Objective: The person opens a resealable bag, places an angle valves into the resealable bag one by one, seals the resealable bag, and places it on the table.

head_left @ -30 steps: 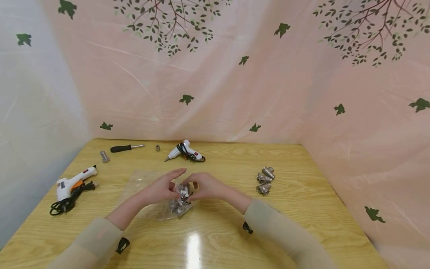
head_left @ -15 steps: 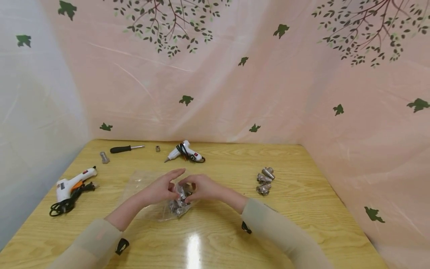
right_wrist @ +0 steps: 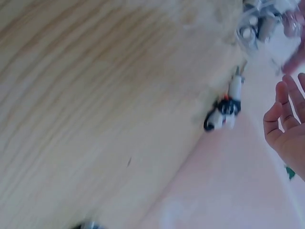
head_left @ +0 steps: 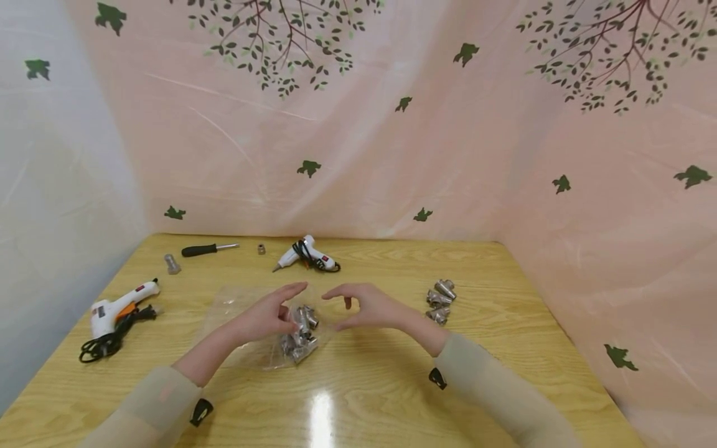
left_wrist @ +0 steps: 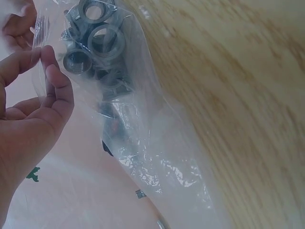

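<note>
At the table's (head_left: 504, 348) nine-o'clock edge lies a white glue gun (head_left: 114, 307) with a black cord. Further back, toward eleven o'clock, sit a small metal piece (head_left: 172, 263), a black-handled screwdriver (head_left: 208, 249) and a tiny metal nut (head_left: 261, 249). A second glue gun (head_left: 308, 255) rests at twelve o'clock. In the middle, the left hand (head_left: 267, 314) pinches the edge of a clear plastic bag (left_wrist: 143, 143) between thumb and fingers (left_wrist: 52, 71) — the bag holds a cluster of metal fittings (head_left: 299, 333) and lies on the wood, just at three o'clock of that hand. The right hand (head_left: 366, 306) hovers beside the bag, fingers loosely spread and holding nothing. At three o'clock of it lies a loose pile of metal fittings (head_left: 439, 302), apart from the bag.
</note>
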Tool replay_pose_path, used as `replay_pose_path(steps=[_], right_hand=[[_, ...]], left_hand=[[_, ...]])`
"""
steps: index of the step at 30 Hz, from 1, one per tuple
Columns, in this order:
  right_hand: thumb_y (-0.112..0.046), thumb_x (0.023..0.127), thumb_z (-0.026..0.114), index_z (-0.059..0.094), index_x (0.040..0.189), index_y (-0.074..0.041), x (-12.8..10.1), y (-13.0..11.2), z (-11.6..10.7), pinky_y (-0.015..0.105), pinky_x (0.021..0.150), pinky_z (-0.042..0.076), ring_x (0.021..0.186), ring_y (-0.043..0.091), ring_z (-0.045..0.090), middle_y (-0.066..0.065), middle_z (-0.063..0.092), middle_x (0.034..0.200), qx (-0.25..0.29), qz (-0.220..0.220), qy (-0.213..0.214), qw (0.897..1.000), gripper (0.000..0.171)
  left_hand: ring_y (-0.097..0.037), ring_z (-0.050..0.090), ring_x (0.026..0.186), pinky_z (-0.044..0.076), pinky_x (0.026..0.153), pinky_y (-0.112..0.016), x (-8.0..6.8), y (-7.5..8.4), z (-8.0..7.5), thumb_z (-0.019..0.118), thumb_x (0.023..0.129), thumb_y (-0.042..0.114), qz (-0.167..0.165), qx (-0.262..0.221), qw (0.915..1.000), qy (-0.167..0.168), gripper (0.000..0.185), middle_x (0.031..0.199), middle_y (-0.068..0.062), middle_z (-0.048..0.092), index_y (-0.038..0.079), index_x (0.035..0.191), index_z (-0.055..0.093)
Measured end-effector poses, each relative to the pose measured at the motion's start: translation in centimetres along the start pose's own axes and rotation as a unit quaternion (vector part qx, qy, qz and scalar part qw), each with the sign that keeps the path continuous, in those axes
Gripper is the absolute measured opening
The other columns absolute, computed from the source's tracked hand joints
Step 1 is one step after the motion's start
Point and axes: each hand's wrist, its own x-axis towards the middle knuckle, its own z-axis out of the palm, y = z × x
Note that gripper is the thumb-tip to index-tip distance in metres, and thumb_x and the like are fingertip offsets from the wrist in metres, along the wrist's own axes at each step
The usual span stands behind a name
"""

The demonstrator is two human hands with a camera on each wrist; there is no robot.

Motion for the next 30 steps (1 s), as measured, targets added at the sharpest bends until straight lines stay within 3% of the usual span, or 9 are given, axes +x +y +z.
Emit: replay_pose_path(steps=[4,9,18,25,30], right_hand=[[-0.034,0.08,0.075,0.055,0.132,-0.023,-1.6,0.7,-1.4,0.025,0.065,0.041,0.084,0.014,0.053,-0.012,0.058,0.122,-0.016,0.026,0.004,1.0,0.058],[-0.036,0.08,0.074,0.054,0.133,-0.026,-4.1,1.8,-3.3,0.033,0.073,0.045,0.091,0.008,0.051,-0.013,0.055,0.125,-0.013,0.051,0.017,0.998,0.057],[-0.027,0.081,0.075,0.055,0.132,-0.02,-9.2,4.9,-5.6,0.043,0.084,0.049,0.11,0.022,0.054,0.0,0.054,0.132,-0.041,0.06,0.071,0.995,0.055],[-0.023,0.081,0.075,0.055,0.132,-0.013,-12.6,7.3,-6.2,0.054,0.091,0.043,0.117,0.032,0.049,0.007,0.052,0.133,0.003,0.102,0.06,0.993,0.055],[-0.021,0.08,0.075,0.058,0.129,-0.008,-14.5,8.9,-6.3,0.058,0.098,0.036,0.12,0.036,0.047,0.009,0.056,0.128,-0.006,0.112,0.055,0.992,0.054]], left_hand=[[-0.009,0.051,0.061,0.047,0.057,-0.024,0.0,-0.1,0.0,0.067,0.081,-0.003,-0.002,-0.001,1.0,-0.002,0.084,0.153,-0.024,0.017,0.005,0.151,0.02],[-0.01,0.051,0.063,0.047,0.057,-0.023,0.0,-0.2,-0.1,0.067,0.081,-0.003,0.002,-0.001,1.0,-0.008,0.085,0.153,-0.024,0.015,0.004,0.151,0.019],[-0.011,0.051,0.062,0.046,0.057,-0.024,-0.2,-0.3,-0.2,0.069,0.083,0.003,0.001,0.001,1.0,-0.009,0.084,0.154,-0.024,0.014,0.005,0.151,0.019],[-0.012,0.052,0.063,0.047,0.057,-0.024,-0.4,-0.6,-0.3,0.069,0.083,0.004,0.006,-0.004,0.9999,-0.008,0.085,0.154,-0.024,0.012,0.006,0.151,0.019],[-0.011,0.053,0.064,0.048,0.059,-0.024,-0.4,-1.0,-0.3,0.069,0.084,0.005,0.005,-0.005,0.9998,-0.017,0.085,0.154,-0.022,0.014,0.008,0.152,0.018]])
